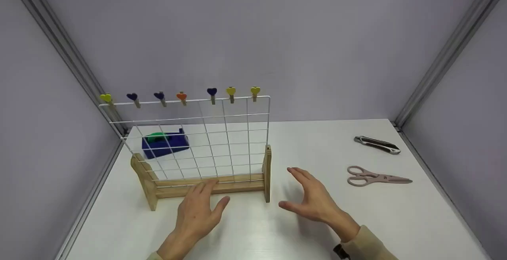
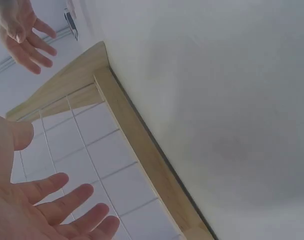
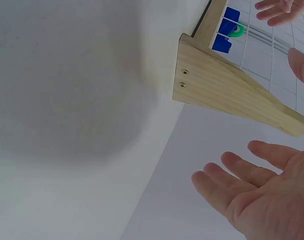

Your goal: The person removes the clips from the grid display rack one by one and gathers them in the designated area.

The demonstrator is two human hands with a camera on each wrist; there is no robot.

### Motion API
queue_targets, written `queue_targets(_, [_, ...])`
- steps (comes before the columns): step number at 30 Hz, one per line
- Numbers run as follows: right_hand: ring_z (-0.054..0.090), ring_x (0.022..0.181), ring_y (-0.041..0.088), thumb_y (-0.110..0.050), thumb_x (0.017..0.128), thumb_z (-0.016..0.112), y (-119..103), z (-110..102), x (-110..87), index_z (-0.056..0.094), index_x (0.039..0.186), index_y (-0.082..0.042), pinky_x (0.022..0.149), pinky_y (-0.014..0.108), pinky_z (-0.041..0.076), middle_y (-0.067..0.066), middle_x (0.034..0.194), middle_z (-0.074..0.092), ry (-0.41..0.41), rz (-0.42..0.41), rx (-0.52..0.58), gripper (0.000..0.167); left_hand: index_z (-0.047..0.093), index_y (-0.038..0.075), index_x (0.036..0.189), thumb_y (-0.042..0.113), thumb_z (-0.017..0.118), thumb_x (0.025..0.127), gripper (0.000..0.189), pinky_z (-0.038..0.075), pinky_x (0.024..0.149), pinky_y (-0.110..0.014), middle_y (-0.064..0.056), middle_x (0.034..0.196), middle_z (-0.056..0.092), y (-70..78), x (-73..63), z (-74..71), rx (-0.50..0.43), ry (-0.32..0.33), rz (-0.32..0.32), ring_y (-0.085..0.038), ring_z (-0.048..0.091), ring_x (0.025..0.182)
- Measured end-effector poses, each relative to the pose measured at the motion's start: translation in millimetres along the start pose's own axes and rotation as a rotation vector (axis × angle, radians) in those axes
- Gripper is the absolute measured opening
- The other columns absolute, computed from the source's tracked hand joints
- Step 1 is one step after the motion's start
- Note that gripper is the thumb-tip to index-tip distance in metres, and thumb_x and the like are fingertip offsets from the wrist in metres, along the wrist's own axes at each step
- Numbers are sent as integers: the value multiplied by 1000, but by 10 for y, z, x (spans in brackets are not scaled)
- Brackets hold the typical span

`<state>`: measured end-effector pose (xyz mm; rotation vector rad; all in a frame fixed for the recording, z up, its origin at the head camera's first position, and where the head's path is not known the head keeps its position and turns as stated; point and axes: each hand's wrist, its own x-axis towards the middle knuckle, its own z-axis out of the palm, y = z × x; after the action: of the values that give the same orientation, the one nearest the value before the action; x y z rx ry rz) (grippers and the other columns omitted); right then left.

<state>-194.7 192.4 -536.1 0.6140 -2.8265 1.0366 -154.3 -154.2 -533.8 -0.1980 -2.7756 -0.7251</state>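
A white wire grid stands upright in a wooden stand on the table. Along its top wire sit several small clothespins with heart tops, yellow, dark blue and one orange heart clothespin. My left hand hovers at the front of the stand's crossbar, fingers extended and holding nothing; whether a fingertip touches the wood I cannot tell. To the right of the stand's right upright, my right hand is held in the air with fingers spread and thumb apart. Its empty palm shows in the right wrist view.
Behind the grid at left stands a blue tape dispenser with a green roll. On the right of the table lie a utility knife and, nearer me, pinkish scissors. Pale walls close in the back and sides.
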Motion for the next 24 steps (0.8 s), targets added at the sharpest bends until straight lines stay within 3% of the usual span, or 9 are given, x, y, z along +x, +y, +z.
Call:
queue_targets(4, [60,152,47,-53,88,91,-17,30,48,55,164,-8,118,68,56,19,165,61,14,-18,25,95,70,12,146,38,79,105,50,64,106,-61,-13,143,77,-129,-8,-51,-57,21,-29,-40,74,133])
queue_targets(10, [65,146,44,-41,90,93,-54,96,131,59,160,-8,109,61,64,17,161,65,2,-26,88,84,72,9,144,34,79,106,46,62,110,-61,-11,140,79,-356,-38,-89,-125,7,-79,-39,75,132])
queue_targets(13, [67,142,46,-36,91,92,-67,122,159,59,159,-6,109,63,64,18,159,66,4,-25,137,81,74,10,140,30,80,106,40,62,109,-59,-11,136,81,-467,-46,-130,-142,5,-101,-36,76,128])
queue_targets(24, [70,137,50,-27,96,89,-93,183,296,63,153,-3,108,64,64,23,155,68,26,40,265,67,75,10,139,28,77,108,36,67,96,-41,-11,134,81,-937,-120,-502,-187,-80,-207,-28,79,119])
